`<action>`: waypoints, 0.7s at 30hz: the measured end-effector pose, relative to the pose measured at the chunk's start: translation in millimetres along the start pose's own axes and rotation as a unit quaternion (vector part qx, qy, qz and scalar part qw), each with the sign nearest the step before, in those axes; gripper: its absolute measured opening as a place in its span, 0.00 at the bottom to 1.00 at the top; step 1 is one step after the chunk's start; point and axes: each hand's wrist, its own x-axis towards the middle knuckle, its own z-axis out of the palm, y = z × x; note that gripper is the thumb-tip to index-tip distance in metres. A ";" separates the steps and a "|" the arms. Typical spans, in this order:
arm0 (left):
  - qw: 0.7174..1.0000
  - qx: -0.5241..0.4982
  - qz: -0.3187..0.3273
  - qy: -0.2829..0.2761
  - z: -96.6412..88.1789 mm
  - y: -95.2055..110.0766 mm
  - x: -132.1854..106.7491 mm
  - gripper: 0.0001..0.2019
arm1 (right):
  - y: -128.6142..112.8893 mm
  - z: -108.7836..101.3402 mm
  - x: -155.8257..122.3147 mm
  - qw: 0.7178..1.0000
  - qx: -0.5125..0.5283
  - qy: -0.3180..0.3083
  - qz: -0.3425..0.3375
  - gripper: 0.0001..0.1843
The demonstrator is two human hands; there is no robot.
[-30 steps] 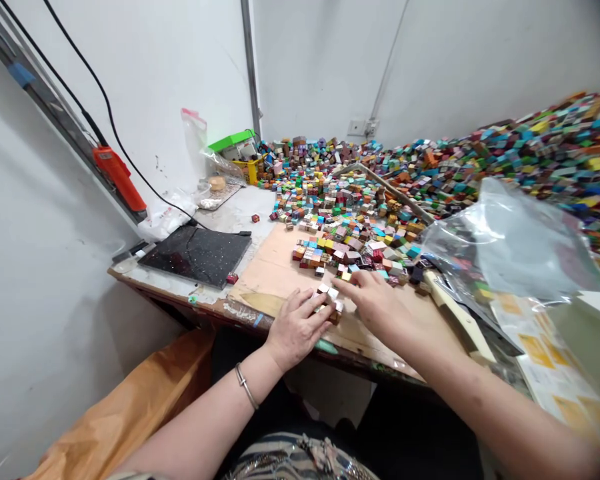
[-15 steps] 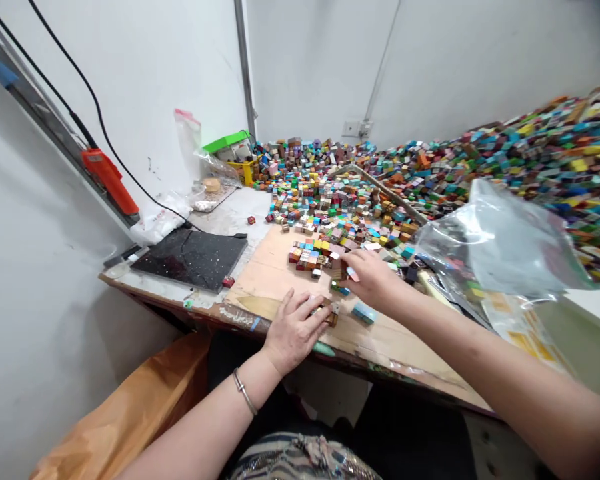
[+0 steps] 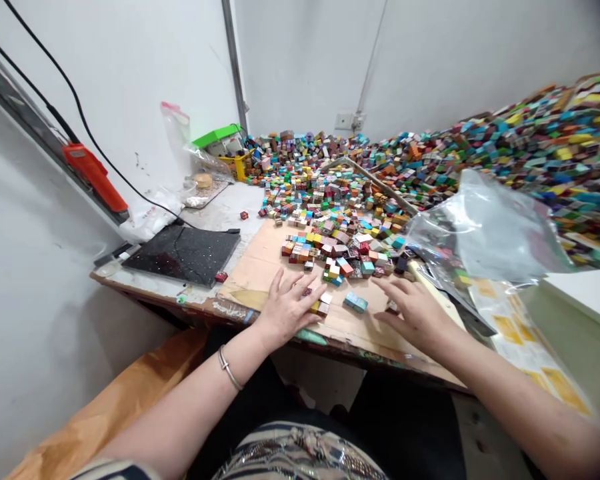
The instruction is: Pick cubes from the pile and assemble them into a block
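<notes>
My left hand point(image 3: 291, 308) lies low over the board with its fingers spread. Several small blocks point(image 3: 323, 304), white and yellow among them, sit by its fingertips, partly covered. My right hand point(image 3: 416, 312) is open to the right, thumb and fingers apart. Between them a small brownish block point(image 3: 392, 307) shows partly; whether the fingers touch it I cannot tell. On the board between both hands lies a light-blue block point(image 3: 355, 302). Just beyond stands a group of colourful blocks point(image 3: 336, 269), with a tight row of blocks point(image 3: 300, 249) at its left.
Heaps of colourful blocks point(image 3: 510, 143) fill the back and right. A wooden strip point(image 3: 383, 183) crosses them. A clear plastic bag point(image 3: 500, 223) lies at right. Left are a black slab point(image 3: 180, 255) and an orange power screwdriver point(image 3: 94, 177). The table edge point(image 3: 360, 357) runs in front.
My right hand has drawn back from the block group to the right and nearer me, its fingers opening. My left hand stays by its blocks, fingers more spread. The view has shifted slightly.
</notes>
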 end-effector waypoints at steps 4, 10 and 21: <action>0.996 -0.051 0.023 -0.065 -1.9 -12.4 14.0 0.29 | -20.6 -2.8 18.7 0.995 -0.038 -0.056 -0.068 0.32; 0.991 -0.100 0.003 -0.093 5.6 -12.5 20.1 0.26 | -33.0 5.1 23.9 0.986 0.122 -0.097 -0.051 0.19; 0.987 -0.122 -0.083 -0.068 -2.8 -9.4 3.5 0.42 | -67.1 18.6 27.1 0.964 0.233 -0.085 0.097 0.31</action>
